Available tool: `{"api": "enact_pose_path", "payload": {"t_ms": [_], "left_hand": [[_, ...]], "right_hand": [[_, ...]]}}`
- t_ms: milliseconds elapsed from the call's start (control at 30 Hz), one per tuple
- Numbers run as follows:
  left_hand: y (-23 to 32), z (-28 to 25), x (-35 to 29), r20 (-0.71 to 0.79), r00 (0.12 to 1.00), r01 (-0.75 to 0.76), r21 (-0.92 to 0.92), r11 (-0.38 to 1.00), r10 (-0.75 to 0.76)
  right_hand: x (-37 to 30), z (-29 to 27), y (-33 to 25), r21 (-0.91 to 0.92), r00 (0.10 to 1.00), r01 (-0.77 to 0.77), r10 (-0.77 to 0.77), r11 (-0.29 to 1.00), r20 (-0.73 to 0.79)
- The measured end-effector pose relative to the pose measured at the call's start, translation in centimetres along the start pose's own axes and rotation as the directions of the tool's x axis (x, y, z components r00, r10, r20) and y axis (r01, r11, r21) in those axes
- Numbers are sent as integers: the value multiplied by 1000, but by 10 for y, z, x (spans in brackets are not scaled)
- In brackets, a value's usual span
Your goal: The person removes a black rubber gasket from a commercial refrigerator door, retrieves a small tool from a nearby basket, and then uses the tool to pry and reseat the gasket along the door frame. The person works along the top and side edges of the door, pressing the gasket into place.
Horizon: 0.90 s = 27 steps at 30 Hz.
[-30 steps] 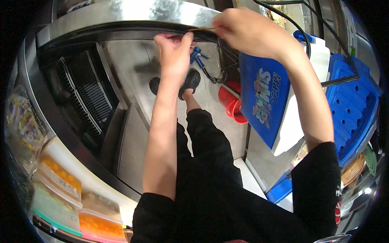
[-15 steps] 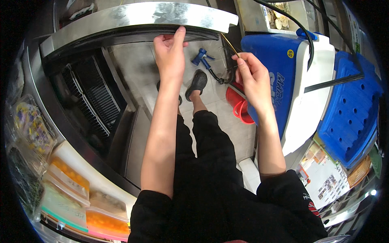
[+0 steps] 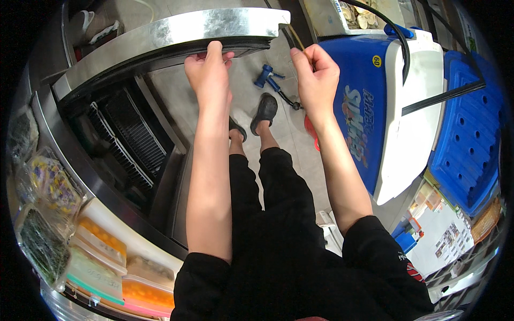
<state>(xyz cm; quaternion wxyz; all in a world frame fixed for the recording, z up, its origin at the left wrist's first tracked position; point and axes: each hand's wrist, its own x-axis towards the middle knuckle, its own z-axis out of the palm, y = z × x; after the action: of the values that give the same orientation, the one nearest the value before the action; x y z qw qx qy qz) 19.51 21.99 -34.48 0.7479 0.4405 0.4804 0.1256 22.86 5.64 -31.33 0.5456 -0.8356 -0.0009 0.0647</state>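
A stainless steel fridge door (image 3: pixel 214 24) stands open across the far side, with a black rubber door gasket (image 3: pixel 243 43) along its near face. My left hand (image 3: pixel 209 77) is closed at that gasket, thumb on top and fingers curled; exactly how much it pinches is hidden. Off the door's right end, my right hand (image 3: pixel 317 77) is closed around a thin brown stick (image 3: pixel 296 36). The stick slants up toward the door's corner. A dark strip runs beside it, and I cannot tell whether my fingers touch that too.
Wire racks (image 3: pixel 126 139) show inside the open fridge at left. Lidded tubs (image 3: pixel 96 273) and wrapped packs (image 3: pixel 45 243) line the counter. A blue-and-white cooler box (image 3: pixel 364 107) stands close at right. A blue spray gun (image 3: pixel 263 76) lies on the floor near my feet.
Both hands and the door have shifted left in the view. My left hand has stayed at the gasket, and my right hand has turned while keeping the stick, its fingers now more curled.
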Motion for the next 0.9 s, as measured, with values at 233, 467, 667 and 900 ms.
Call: {"api": "enact_pose_path", "payload": {"t_ms": [233, 467, 667, 900], "left_hand": [[-12, -5, -2, 12, 999, -41, -86, 995, 43], [-16, -9, 0, 21, 997, -69, -47, 997, 70], [-27, -5, 3, -14, 990, -141, -55, 988, 141], [-99, 0, 27, 3, 747, -646, 243, 724, 665]], "right_hand": [[74, 28, 10, -33, 805, 552, -543, 833, -241], [79, 51, 18, -74, 917, 397, -398, 915, -4], [92, 43, 10, 89, 930, 330, -340, 940, 142], [117, 56, 39, 308, 867, 408, -470, 860, 165]]}}
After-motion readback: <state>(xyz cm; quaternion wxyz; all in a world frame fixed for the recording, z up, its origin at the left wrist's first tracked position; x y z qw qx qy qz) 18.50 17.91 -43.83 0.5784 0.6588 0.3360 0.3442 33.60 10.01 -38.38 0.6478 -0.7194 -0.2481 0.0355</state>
